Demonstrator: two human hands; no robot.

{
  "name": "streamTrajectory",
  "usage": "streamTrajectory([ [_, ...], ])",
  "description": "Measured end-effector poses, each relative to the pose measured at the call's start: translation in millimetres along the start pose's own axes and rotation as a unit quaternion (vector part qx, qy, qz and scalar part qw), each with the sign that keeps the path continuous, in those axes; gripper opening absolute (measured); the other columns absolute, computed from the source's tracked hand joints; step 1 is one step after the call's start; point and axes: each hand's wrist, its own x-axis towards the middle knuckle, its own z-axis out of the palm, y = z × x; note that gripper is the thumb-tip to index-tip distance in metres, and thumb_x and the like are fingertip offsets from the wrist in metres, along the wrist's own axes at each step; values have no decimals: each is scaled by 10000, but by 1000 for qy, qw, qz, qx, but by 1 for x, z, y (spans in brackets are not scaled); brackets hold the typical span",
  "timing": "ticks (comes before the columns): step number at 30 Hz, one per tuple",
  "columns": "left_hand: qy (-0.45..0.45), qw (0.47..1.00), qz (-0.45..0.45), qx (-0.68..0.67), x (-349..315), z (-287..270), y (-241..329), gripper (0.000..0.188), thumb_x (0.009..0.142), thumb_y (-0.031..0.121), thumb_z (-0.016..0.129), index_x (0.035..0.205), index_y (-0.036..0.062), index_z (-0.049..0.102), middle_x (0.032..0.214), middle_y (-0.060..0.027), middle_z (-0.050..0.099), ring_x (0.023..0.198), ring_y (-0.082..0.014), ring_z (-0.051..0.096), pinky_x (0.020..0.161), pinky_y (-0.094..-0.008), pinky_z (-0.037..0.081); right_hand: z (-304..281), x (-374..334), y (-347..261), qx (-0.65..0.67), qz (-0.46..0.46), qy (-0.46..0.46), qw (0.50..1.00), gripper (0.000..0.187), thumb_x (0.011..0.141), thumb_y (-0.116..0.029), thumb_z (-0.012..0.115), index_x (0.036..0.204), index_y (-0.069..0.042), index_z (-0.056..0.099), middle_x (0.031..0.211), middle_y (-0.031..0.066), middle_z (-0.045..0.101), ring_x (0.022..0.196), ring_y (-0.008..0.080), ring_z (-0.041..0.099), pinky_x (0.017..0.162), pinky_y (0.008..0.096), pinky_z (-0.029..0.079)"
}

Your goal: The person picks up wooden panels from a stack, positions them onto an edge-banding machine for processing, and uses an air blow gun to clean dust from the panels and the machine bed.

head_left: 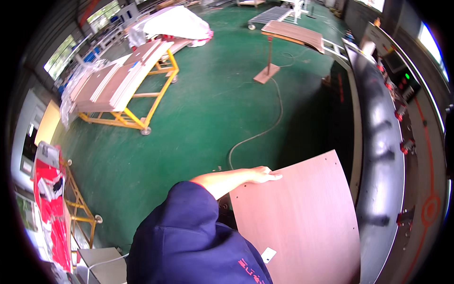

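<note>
A flat, pinkish-brown wood-grain panel (298, 213) with small holes near its edges and corners lies at the lower right, tilted in view. My left hand (262, 175) grips its far edge near the left corner, the thumb lying on the face and the fingers going out of sight beyond the edge. A small white label (268, 255) is on the panel's lower left, beside my navy sleeve. My right hand does not show.
Along the right runs a long machine with a dark padded roller (378, 142). A yellow trolley (151, 102) stacked with panels stands far left. A hose (279, 106) crosses the green floor from a stand (267, 73). Another panel (293, 34) rests at the far right.
</note>
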Motion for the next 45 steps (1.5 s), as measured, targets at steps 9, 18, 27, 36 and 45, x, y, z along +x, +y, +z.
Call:
streamTrajectory([
  [9, 251, 947, 92, -175, -166, -139, -158, 705, 911, 555, 465, 1258, -58, 500, 1299, -168, 511, 1240, -226, 429, 1044, -349, 308, 197, -11, -51, -54, -95, -138, 984, 787, 800, -600, 483, 1351, -45, 396, 1296, 190, 459, 1163, 344, 443, 933, 504, 400],
  [18, 540, 714, 165, -415, -333, -159, -292, 348, 937, 366, 520, 927, 26, 591, 863, 47, 537, 827, -74, 469, 828, -263, 398, 387, -49, -91, -97, -172, -283, 938, 794, 787, -596, 490, 1358, -53, 389, 1311, 204, 435, 1171, 394, 421, 930, 548, 390],
  [27, 708, 515, 52, -479, -380, -140, -321, 488, 918, 371, 534, 1100, -78, 580, 953, -81, 640, 880, -147, 598, 790, -262, 449, 636, 21, -69, -154, -129, -377, 904, 506, 836, -560, 504, 529, -163, 442, 412, -26, 348, 332, 140, 285, 343, 288, 208],
  [36, 740, 482, 36, -468, -326, -269, -383, 549, 917, 406, 526, 1148, -91, 551, 1090, -122, 612, 1004, -197, 575, 902, -308, 427, 862, -10, -76, -120, -30, -599, 791, 675, 881, -515, 455, 1331, -14, 413, 1317, 137, 458, 1214, 273, 405, 1030, 380, 289],
  [45, 723, 568, -30, -391, -253, -503, -377, 539, 935, 402, 498, 1177, -78, 544, 1108, -106, 602, 1049, -179, 537, 941, -296, 381, 1038, 5, -123, -149, -28, -534, 832, 761, 860, -564, 468, 1357, 6, 391, 1361, 183, 435, 1246, 309, 402, 1054, 403, 283],
])
